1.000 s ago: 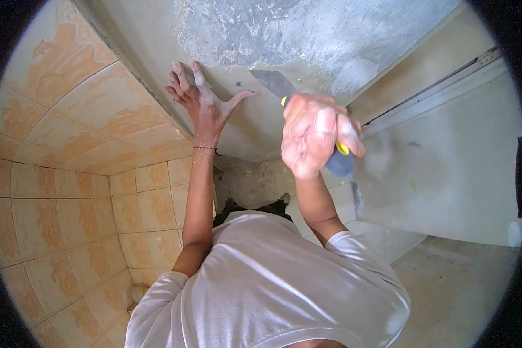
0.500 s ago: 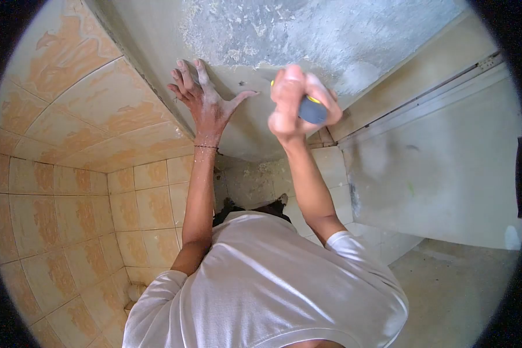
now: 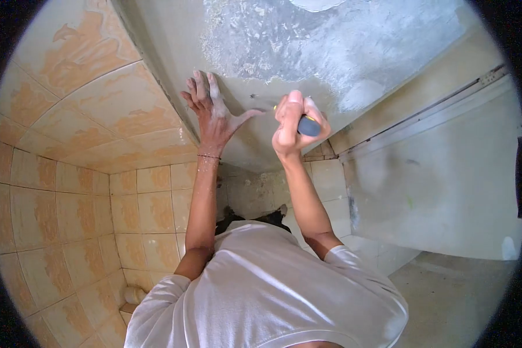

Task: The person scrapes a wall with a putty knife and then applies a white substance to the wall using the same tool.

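The left hand [image 3: 214, 119] is lying spread on the wall [image 3: 249, 142], while the right hand [image 3: 296, 122] is gripping the scraper [image 3: 309, 126] near it. Because this fist is hiding the blade, a sideways slip could be endangering the left thumb [image 3: 249, 115].

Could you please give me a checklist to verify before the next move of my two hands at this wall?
1. Bare right hand closed around the rounded grey-and-yellow tool handle: ok.
2. Tool's working end touching the smooth pale-grey wall: cannot tell, the fist hides it.
3. Dusty left hand spread open at the wall: ok.
4. Left thumb apart from the right hand: ok, narrow gap.
5. Rough, mottled blue-grey patch uncovered: ok.
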`<control>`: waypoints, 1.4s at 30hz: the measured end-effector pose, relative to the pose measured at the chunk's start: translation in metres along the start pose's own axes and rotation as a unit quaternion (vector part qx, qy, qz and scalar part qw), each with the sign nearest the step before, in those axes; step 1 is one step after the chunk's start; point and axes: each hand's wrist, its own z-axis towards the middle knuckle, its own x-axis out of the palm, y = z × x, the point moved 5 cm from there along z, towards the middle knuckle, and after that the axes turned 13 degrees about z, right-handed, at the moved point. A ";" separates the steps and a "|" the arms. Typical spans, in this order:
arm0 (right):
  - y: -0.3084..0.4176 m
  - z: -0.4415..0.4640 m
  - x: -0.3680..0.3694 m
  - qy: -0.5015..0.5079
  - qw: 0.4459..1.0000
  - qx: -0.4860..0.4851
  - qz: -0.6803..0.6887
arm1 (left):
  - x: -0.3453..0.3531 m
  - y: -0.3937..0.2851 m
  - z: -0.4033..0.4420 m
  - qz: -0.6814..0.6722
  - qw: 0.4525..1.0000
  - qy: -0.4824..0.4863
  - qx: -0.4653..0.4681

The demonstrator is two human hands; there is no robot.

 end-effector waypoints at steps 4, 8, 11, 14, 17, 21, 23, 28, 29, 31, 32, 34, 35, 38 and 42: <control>0.011 0.012 0.003 -0.011 1.000 -0.029 -0.001 | -0.004 0.010 -0.004 -0.043 0.994 -0.074 0.063; 0.024 0.029 0.020 0.004 0.998 -0.008 0.066 | -0.008 0.020 -0.001 0.004 0.998 -0.066 0.016; 0.025 0.037 0.032 0.085 0.990 -0.012 0.108 | -0.002 0.024 -0.003 0.048 0.999 -0.024 0.008; 0.019 0.043 0.036 0.116 0.980 -0.059 0.149 | 0.002 0.027 -0.004 0.057 0.998 -0.023 0.006; 0.018 0.046 0.040 0.143 0.983 -0.017 0.113 | 0.001 0.026 -0.004 0.045 0.998 -0.035 0.003; 0.019 0.057 0.041 0.111 0.961 0.108 0.231 | 0.002 0.027 -0.005 0.046 0.998 -0.037 0.001; 0.026 0.071 0.042 0.138 0.935 0.108 0.308 | 0.002 0.026 -0.004 0.050 0.998 -0.044 0.003; 0.055 0.078 0.060 0.113 0.948 0.070 0.289 | 0.007 0.028 -0.008 0.047 0.998 -0.027 -0.009; 0.053 0.073 0.063 0.135 0.939 0.039 0.313 | 0.007 0.028 -0.008 0.046 0.998 -0.032 -0.006; 0.049 0.060 0.077 0.154 0.941 0.043 0.297 | 0.009 0.031 -0.007 0.047 0.998 -0.038 -0.004; 0.035 0.053 0.080 0.154 0.941 0.045 0.298 | 0.009 0.032 -0.007 0.041 0.998 -0.040 0.002; -0.018 0.034 0.063 0.093 0.970 0.047 0.221 | 0.006 0.031 -0.010 0.036 0.999 -0.039 0.006; -0.029 0.027 0.049 0.129 0.976 0.025 0.173 | 0.004 0.030 -0.010 0.039 0.999 -0.028 0.002; 0.047 0.035 0.075 0.206 0.928 0.029 0.309 | 0.005 0.032 -0.006 0.047 0.998 -0.030 0.000; 0.017 0.034 0.083 0.191 0.970 -0.141 0.054 | 0.008 0.033 -0.008 0.048 0.998 -0.035 0.007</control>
